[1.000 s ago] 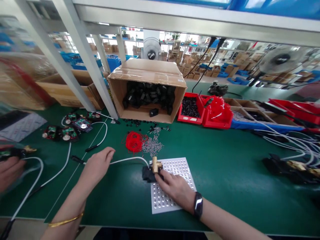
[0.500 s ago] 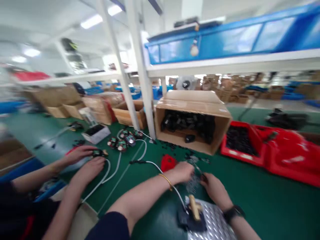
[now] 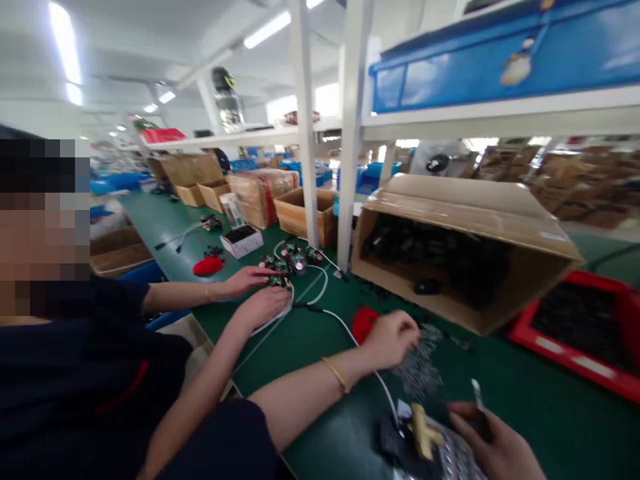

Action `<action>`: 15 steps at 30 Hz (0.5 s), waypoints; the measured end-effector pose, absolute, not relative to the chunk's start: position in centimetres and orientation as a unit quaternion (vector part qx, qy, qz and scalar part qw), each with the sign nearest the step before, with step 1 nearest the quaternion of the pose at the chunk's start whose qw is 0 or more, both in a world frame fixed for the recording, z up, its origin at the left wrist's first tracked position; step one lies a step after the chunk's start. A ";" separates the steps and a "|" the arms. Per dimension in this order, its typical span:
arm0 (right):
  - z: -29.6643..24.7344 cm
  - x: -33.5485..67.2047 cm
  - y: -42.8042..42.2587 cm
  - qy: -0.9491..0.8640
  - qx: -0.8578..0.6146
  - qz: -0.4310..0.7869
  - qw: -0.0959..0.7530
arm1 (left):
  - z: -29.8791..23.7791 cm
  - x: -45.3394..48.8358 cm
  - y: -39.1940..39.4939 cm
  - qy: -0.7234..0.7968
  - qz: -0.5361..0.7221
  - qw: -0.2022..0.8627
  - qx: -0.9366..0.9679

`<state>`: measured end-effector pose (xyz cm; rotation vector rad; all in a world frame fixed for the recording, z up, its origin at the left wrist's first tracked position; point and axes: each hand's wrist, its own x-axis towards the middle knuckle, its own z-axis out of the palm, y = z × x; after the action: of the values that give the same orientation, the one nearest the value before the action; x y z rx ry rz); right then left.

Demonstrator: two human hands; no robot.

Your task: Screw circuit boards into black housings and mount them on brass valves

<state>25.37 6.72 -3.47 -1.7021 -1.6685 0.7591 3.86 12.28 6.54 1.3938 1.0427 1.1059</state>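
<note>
My left hand (image 3: 393, 340) is raised a little above the green table, fingers curled in a pinch; whatever they hold is too small to make out. Beside and below it lies a scatter of small clear pieces (image 3: 423, 373). My right hand (image 3: 495, 440) grips a dark-handled tool (image 3: 481, 417) with a thin, shiny metal tip pointing up. Just left of that hand, a black part (image 3: 395, 443) with a white cable and a brass-coloured T-shaped piece (image 3: 424, 432) rests on a dimpled metal plate (image 3: 455, 453). Behind my left hand sits a red object (image 3: 364, 323).
A cardboard box (image 3: 470, 207) of black parts lies open towards me, with a red bin (image 3: 575, 363) to its right. At left, a co-worker's hands (image 3: 263, 303) handle a small circuit assembly near several others. White posts (image 3: 350, 147) carry a shelf.
The view has swung left, bringing the co-worker's head into sight. My left hand has come up from the small clear pieces. My right hand and its tool have moved away from them, nearer to me.
</note>
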 end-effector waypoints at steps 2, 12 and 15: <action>-1.1 23.9 4.5 -0.581 -0.635 0.392 0.325 | 6.4 2.0 9.5 0.421 0.518 0.575 0.473; -0.2 21.0 4.2 -0.530 -0.605 0.488 0.339 | 0.7 -2.7 2.1 0.440 0.484 0.741 0.152; 0.5 21.1 3.7 -0.597 -0.612 0.430 0.290 | 0.8 -1.8 2.6 0.438 0.485 0.744 0.141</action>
<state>21.08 3.68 0.48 -1.6326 -1.5920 1.1471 -1.81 2.58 0.77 0.3079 0.9591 1.0628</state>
